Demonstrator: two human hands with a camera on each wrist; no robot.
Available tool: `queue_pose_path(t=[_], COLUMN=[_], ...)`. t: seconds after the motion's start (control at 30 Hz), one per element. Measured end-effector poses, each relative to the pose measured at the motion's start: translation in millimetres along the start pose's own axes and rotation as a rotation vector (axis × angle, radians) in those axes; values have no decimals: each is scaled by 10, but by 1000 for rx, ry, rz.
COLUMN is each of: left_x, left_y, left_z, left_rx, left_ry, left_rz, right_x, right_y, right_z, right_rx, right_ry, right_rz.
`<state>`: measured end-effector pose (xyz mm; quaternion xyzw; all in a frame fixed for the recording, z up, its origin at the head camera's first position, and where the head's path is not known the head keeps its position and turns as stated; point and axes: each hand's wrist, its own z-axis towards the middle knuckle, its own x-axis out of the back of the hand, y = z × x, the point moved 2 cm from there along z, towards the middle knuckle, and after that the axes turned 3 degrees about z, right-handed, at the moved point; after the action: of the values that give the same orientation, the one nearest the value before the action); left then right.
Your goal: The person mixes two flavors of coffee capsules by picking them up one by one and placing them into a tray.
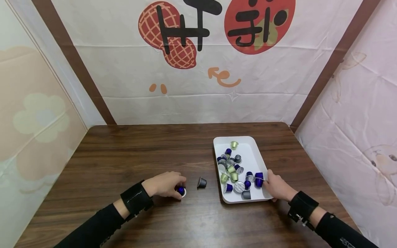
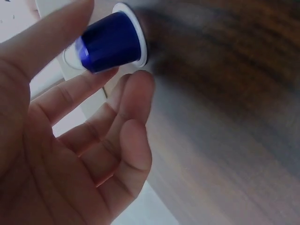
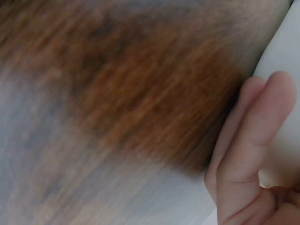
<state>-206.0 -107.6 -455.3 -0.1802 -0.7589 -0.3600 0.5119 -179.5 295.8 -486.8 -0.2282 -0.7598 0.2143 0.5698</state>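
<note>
Left of the tray, my left hand pinches a dark blue coffee capsule low over the table. The left wrist view shows this blue capsule lying between thumb and index finger, its white rim facing away from the palm. A dark grey capsule lies on its side on the wood, just right of that hand. My right hand grips the near right edge of a white tray. Close by its fingertips, inside the tray, is a blue capsule. In the right wrist view, fingers lie along the tray's outer side.
Several blue, green and grey capsules lie mixed in the tray, mostly toward its left and near sides; a green capsule sits alone at the far end. The brown wooden table ends at a printed cloth wall behind.
</note>
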Motion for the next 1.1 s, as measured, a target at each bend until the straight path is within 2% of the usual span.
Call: queue_pose_path(t=[0.3, 0.63, 0.87, 1.1], left_x=[-65, -45, -1, 62], left_y=[-30, -17, -43, -15], left_z=[19, 38, 56, 89], left_rx=[-13, -21, -9, -44], left_ry=[1, 23, 70, 115], left_rz=[7, 9, 10, -35], right_x=[-6, 23, 12, -4], right_y=[19, -29, -37, 9], right_z=[30, -20, -15, 5], right_rx=[1, -2, 2, 2], right_ry=[7, 2, 3, 7], right_rz=[5, 4, 15, 9])
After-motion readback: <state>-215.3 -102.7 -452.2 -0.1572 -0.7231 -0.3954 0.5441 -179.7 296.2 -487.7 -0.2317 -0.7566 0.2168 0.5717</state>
